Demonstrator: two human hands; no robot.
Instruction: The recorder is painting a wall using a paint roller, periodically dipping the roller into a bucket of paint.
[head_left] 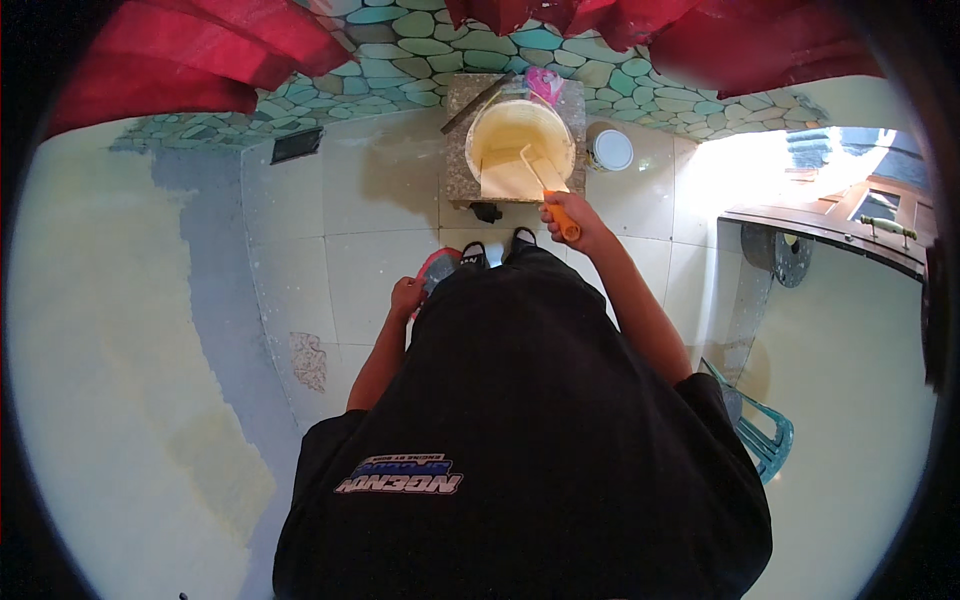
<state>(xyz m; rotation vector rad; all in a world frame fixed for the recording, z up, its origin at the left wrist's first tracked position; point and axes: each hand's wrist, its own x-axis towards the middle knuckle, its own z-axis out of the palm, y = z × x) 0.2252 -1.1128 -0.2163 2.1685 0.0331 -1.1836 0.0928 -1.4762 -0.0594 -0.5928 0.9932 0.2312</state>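
Observation:
My right hand (580, 224) is closed around the orange handle of a paint roller (567, 222). Its bent wire frame reaches over a wide round bucket (471, 150) coated inside with cream-yellow paint. A flat pale board (508, 182) stands in the near side of the bucket; the roller's sleeve cannot be made out against the cream. My left hand (407, 296) hangs low beside my leg, closed on the edge of a grey thing with a red rim (438, 268), partly hidden behind my clothes.
The bucket stands on a speckled stone block (458, 180) with a dark stick (478, 104) and a pink bag (543, 84). Beside it is a white-lidded tub (611, 149). A wooden door (830, 236) is at right, a green plastic chair (768, 440) nearer. Red curtains (200, 60) hang ahead.

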